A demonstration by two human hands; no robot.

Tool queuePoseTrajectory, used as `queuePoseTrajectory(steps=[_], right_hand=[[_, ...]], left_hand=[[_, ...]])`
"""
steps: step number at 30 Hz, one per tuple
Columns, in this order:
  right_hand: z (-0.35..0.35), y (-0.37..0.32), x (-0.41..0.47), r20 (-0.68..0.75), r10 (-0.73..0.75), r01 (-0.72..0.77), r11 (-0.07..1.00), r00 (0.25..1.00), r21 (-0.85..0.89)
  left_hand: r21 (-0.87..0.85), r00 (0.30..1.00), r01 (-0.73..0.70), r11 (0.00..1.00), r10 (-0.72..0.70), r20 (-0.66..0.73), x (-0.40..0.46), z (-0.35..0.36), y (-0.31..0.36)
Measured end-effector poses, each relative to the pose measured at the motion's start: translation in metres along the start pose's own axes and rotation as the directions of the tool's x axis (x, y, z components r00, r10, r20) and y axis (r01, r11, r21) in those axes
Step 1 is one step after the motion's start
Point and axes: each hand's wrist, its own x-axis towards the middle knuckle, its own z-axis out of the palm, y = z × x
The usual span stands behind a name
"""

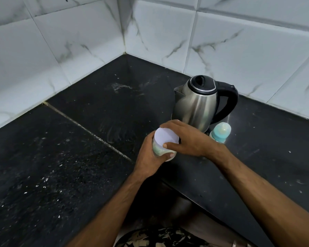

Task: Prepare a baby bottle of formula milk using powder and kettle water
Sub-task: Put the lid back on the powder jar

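Note:
A small clear jar of pale powder with a white lid is held near the counter's inner front edge. My left hand wraps around the jar's body from the left. My right hand lies over the lid, thumb and fingers gripping its rim. Just behind stands a steel electric kettle with a black lid and handle, lid closed. To the kettle's right front stands a baby bottle with a teal collar and a clear cap over its teat.
The black stone counter runs into a corner of white marble-look tiles. A grouted seam crosses the counter diagonally. White specks lie scattered on the left slab. The counter's front edge drops off below my forearms.

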Motion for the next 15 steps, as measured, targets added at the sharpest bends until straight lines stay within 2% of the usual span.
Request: queuePoseTrajectory(steps=[4, 6, 9, 12, 15], right_hand=[[-0.006, 0.001, -0.006, -0.204, 0.086, -0.125, 0.975, 0.975, -0.184], [-0.009, 0.003, -0.006, -0.249, 0.069, -0.109, 0.982, 0.966, -0.153], [-0.007, 0.001, -0.001, -0.134, 0.004, -0.003, 1.0, 0.991, 0.003], [0.004, -0.002, 0.002, -0.009, -0.008, 0.008, 1.0, 1.0, 0.01], [0.005, 0.0, 0.001, -0.13, 0.045, -0.056, 0.995, 0.99, -0.081]], left_hand=[[-0.016, 1.0, -0.025, 1.0, 0.025, -0.007, 0.0, -0.002, -0.001], [-0.023, 0.999, -0.036, 0.999, 0.036, -0.005, 0.0, -0.002, 0.0], [-0.038, 0.999, -0.037, 0.999, 0.037, -0.003, 0.0, -0.001, 0.001], [-0.035, 1.0, -0.028, 0.999, 0.028, -0.001, -0.002, -0.001, 0.003], [-0.042, 1.0, -0.023, 0.999, 0.024, 0.001, -0.002, -0.001, 0.004]])
